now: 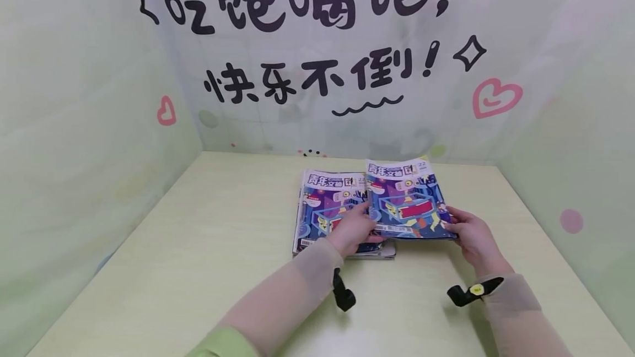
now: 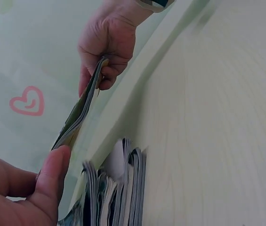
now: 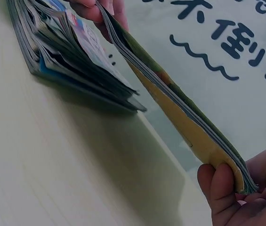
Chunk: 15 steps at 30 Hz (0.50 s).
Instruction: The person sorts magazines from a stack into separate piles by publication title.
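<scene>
Pale beige sleeves (image 1: 284, 291) come in nearest, with black straps (image 1: 491, 286) at the wrists, a yellow label on the right one. Beyond them, both grips grasp one lifted magazine (image 1: 409, 200): the left grip (image 1: 353, 228) pinches its left edge near the lower corner, and the right grip (image 1: 475, 240) holds its right edge, fingertips pressed to the yellowish back cover (image 3: 189, 129). The magazine is tilted, raised off the bench (image 1: 198, 247), to the right of a stack of magazines (image 1: 317, 203) and, seen from the head, overlapping its right side. Its purple and blue cover shows a drawn blue-edged box with a red shape inside; the top of the stack bears the same print. The stack lies on the bench, page edges uneven, lower copies jutting out at the right. Farthest back, a pale wall hanging (image 1: 278, 128) carries black Chinese lettering (image 1: 300, 1) and pink outlined hearts (image 1: 496, 98).
</scene>
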Each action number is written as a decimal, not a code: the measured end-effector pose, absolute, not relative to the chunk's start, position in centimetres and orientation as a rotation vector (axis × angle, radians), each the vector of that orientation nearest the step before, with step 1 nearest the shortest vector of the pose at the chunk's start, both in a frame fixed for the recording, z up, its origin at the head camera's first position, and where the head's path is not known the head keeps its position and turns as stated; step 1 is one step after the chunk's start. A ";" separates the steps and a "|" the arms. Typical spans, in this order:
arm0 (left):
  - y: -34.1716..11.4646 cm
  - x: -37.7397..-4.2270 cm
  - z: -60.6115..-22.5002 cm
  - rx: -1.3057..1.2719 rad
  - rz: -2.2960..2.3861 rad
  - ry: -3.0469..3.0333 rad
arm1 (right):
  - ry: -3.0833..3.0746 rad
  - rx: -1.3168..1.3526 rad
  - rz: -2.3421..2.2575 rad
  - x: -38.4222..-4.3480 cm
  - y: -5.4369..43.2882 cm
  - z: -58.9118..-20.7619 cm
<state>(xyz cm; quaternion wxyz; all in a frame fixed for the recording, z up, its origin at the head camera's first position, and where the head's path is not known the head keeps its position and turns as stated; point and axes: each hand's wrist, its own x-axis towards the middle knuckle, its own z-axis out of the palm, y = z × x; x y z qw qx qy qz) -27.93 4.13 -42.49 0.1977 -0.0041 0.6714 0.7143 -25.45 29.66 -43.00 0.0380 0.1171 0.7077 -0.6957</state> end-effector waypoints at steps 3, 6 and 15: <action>6.1 -28.2 -42.5 -0.044 1.987 1.871 | 2.151 0.361 -2.154 -25.5 31.5 -43.3; 7.8 -28.3 -42.5 -0.071 1.954 1.893 | 2.134 0.384 -2.148 -25.5 33.0 -43.6; 10.8 -27.8 -42.1 -0.076 1.816 1.995 | 2.114 0.386 -2.092 -26.1 36.2 -44.6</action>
